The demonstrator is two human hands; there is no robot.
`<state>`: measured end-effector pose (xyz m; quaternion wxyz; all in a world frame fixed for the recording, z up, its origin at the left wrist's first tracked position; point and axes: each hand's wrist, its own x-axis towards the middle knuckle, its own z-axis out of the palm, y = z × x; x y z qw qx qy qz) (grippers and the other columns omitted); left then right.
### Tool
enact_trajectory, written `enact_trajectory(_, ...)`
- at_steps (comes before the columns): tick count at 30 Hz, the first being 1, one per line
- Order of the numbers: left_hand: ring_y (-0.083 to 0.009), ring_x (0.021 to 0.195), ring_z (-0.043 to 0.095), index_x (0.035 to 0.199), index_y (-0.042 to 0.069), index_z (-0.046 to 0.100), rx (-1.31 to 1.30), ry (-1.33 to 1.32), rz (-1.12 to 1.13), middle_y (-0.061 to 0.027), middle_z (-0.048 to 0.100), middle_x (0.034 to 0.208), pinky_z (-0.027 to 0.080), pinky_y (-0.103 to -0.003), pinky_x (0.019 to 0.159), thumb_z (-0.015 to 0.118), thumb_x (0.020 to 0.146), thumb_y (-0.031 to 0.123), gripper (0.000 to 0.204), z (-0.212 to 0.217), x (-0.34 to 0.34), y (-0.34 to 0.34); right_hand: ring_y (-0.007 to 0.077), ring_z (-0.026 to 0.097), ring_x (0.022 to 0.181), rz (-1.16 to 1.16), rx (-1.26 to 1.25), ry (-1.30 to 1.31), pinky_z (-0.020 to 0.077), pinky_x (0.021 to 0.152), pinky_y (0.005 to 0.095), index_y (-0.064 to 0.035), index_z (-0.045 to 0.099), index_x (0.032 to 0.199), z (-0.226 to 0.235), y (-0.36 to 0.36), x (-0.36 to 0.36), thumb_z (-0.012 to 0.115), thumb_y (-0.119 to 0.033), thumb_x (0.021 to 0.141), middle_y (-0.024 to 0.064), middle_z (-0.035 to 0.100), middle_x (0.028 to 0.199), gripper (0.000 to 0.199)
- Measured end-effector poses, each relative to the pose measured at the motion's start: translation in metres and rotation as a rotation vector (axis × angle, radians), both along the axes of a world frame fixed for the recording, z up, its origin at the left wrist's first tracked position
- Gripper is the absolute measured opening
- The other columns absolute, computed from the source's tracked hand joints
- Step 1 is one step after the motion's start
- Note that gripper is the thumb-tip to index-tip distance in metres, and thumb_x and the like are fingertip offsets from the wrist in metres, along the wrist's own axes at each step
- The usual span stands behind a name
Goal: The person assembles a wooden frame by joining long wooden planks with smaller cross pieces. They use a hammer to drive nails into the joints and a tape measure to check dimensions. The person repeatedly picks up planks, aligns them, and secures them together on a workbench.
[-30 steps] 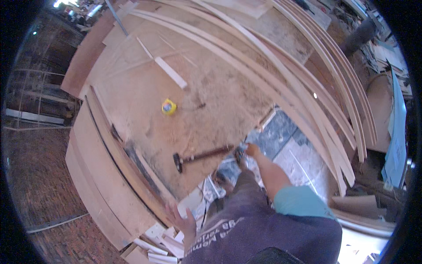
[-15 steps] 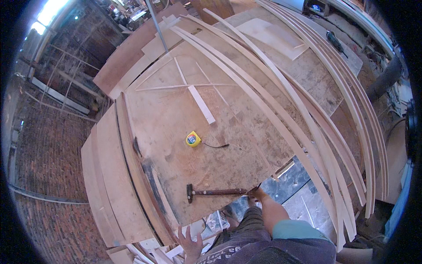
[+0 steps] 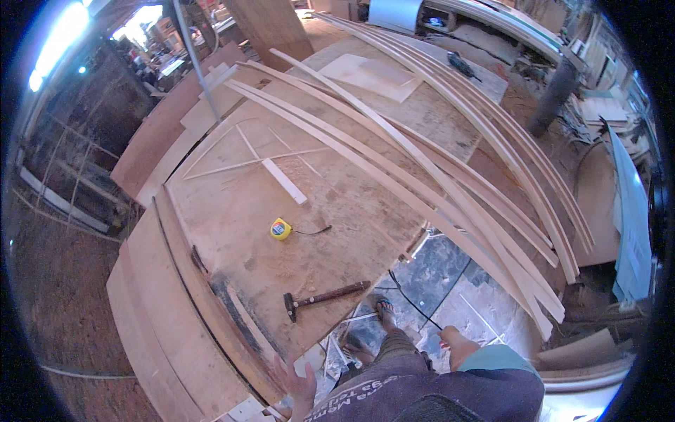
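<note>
A hammer [image 3: 323, 299] with a dark wooden handle lies flat on the big plywood sheet [image 3: 232, 239], near its front edge. My right hand [image 3: 453, 343] hangs low to the right of it, apart from the handle and holding nothing. Down at the sheet's near corner, my left hand [image 3: 295, 380] is spread with the fingers apart, close to the stacked board edges. A yellow tape measure [image 3: 280, 228] sits on the sheet farther back. My foot in a sandal [image 3: 385, 314] stands on the dark floor just past the hammer's handle.
Several long bent wooden strips [image 3: 450, 190] arc across the bench from far left to near right. A short pale batten [image 3: 284, 181] lies on the sheet. Stacked boards [image 3: 151, 316] run along the left. A black cable [image 3: 415, 309] crosses the floor. A post [image 3: 552, 95] stands far right.
My right hand has let go of the hammer, which now lies on the sheet. The view has swung up and back, showing more of the bench.
</note>
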<state>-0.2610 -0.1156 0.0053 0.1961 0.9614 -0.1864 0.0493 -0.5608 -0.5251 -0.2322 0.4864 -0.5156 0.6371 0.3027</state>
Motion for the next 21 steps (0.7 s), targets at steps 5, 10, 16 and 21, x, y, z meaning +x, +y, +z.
enact_trajectory(5, -0.0444, 0.145, 0.037, 0.134, 0.008, 0.061, -0.138, 0.003, -0.061, -0.0253, 0.038, 0.156, 0.021, -0.065, 0.118, 0.076, 0.08, 0.024, 0.058, -0.009, 0.007, 0.002, 0.0336, 0.073, 0.078, -0.89, -0.189, -0.082, 0.0562, 0.064, 0.0522, -0.0069, 0.06, 0.121, 0.01, 0.011, -0.078, 0.059, -0.031, 0.098, 0.0164, 0.073, 0.091, 0.033)
enact_trajectory(10, -0.0422, 0.145, 0.037, 0.138, 0.011, 0.059, -0.115, 0.086, -0.115, -0.0226, 0.04, 0.156, 0.019, -0.065, 0.118, 0.076, 0.079, 0.024, 0.063, 0.008, 0.011, -0.015, 0.0289, 0.071, 0.089, -0.431, -0.524, 0.263, 0.0574, 0.071, 0.0471, -0.0089, 0.064, 0.118, 0.047, 0.02, -0.129, 0.064, -0.033, 0.097, 0.0132, 0.073, 0.099, 0.032)
enact_trajectory(16, -0.0429, 0.144, 0.038, 0.139, 0.011, 0.058, -0.212, 0.052, -0.146, -0.022, 0.043, 0.155, 0.02, -0.064, 0.118, 0.076, 0.079, 0.025, 0.064, 0.0, 0.021, -0.035, 0.0274, 0.067, 0.118, 1.17, -0.302, 0.431, 0.0412, 0.1, 0.0491, -0.0094, 0.067, 0.128, 0.07, -0.016, -0.116, 0.068, -0.034, 0.093, 0.0136, 0.073, 0.119, 0.042)
enact_trajectory(21, -0.0415, 0.145, 0.039, 0.138, 0.012, 0.06, -0.225, 0.036, -0.132, -0.021, 0.042, 0.156, 0.018, -0.068, 0.118, 0.076, 0.083, 0.031, 0.06, -0.01, 0.027, -0.051, 0.0323, 0.065, 0.121, 0.751, -0.913, 0.122, 0.0324, 0.113, 0.0552, -0.0126, 0.065, 0.132, 0.044, -0.031, -0.03, 0.049, -0.017, 0.099, 0.0187, 0.061, 0.139, 0.037)
